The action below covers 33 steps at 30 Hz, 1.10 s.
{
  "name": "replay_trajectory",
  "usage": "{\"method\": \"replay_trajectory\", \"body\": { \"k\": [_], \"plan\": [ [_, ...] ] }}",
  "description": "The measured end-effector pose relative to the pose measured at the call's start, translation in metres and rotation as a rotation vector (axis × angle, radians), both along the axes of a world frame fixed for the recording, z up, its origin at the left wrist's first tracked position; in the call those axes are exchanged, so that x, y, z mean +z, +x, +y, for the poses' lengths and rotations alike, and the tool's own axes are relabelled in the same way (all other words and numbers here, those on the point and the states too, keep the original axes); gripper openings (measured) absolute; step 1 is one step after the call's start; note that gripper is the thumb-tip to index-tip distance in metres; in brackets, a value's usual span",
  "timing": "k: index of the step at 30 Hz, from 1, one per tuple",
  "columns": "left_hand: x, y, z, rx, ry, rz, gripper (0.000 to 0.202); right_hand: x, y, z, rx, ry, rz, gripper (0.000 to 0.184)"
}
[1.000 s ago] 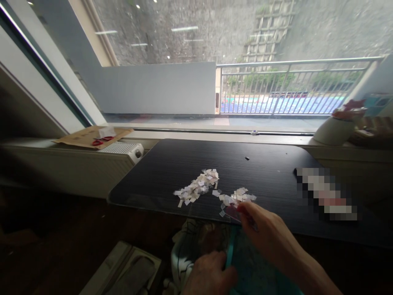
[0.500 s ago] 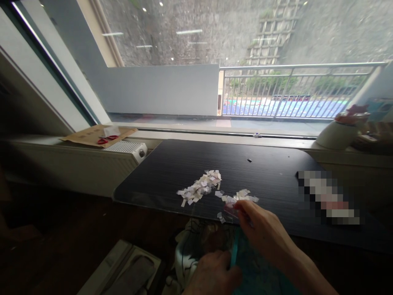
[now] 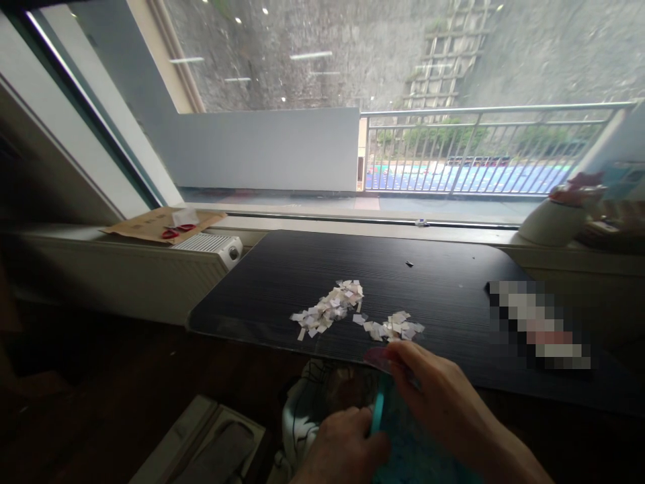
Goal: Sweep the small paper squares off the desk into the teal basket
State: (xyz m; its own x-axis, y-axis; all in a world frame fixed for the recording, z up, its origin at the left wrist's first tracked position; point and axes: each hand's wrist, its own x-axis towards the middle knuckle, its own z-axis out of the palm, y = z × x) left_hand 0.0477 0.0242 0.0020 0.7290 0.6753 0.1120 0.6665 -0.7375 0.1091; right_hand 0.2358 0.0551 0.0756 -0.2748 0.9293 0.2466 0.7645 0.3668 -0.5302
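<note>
My right hand (image 3: 431, 380) is closed on a thin, pinkish see-through piece (image 3: 375, 357) at the near edge of the table. Just beyond it lies a small pile of pale paper scraps (image 3: 398, 325), and a larger pile of scraps (image 3: 330, 308) is to its left. Below the tabletop, my left hand (image 3: 347, 437) grips the rim of a teal container (image 3: 379, 410). The container's mouth sits under the right hand, and its inside is dark and partly hidden by that hand.
The black table (image 3: 242, 289) stands against a window sill. A blurred-out object (image 3: 539, 326) lies at its right, a small dark bit (image 3: 410, 263) toward the back. Red-handled scissors (image 3: 176, 232) rest on a brown envelope (image 3: 136, 225) above the radiator (image 3: 211, 245). A pale vase (image 3: 551, 222) stands right.
My right hand has drawn the pinkish piece back to the table edge. A loose scrap near that edge is no longer visible there. My left hand and the teal rim have shifted slightly left.
</note>
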Motion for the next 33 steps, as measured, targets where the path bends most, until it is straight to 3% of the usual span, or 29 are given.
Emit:
{"method": "replay_trajectory", "body": {
  "k": [3, 5, 12, 16, 24, 33],
  "plan": [
    [-0.001, -0.013, -0.001, 0.005, -0.005, -0.033, 0.014, -0.002, 0.026, 0.002, -0.201, 0.055, -0.042, 0.019],
    [-0.006, -0.022, -0.002, 0.016, -0.039, -0.053, 0.017, -0.003, 0.041, 0.003, -0.255, 0.044, -0.088, 0.019],
    [-0.046, -0.035, -0.007, 0.068, -0.073, 0.007, 0.018, -0.002, 0.046, 0.004, -0.267, 0.004, -0.116, 0.018],
    [-0.056, -0.036, -0.009, 0.111, -0.107, 0.019, 0.019, 0.003, 0.042, 0.002, -0.226, -0.019, -0.098, 0.019],
    [-0.047, -0.028, -0.008, 0.060, -0.123, 0.007, 0.020, -0.001, 0.043, -0.013, -0.271, -0.047, -0.058, 0.017],
    [-0.002, 0.020, -0.003, -0.092, 0.018, 0.024, 0.015, -0.001, 0.041, -0.008, -0.237, 0.002, -0.063, 0.017]
  ]
}}
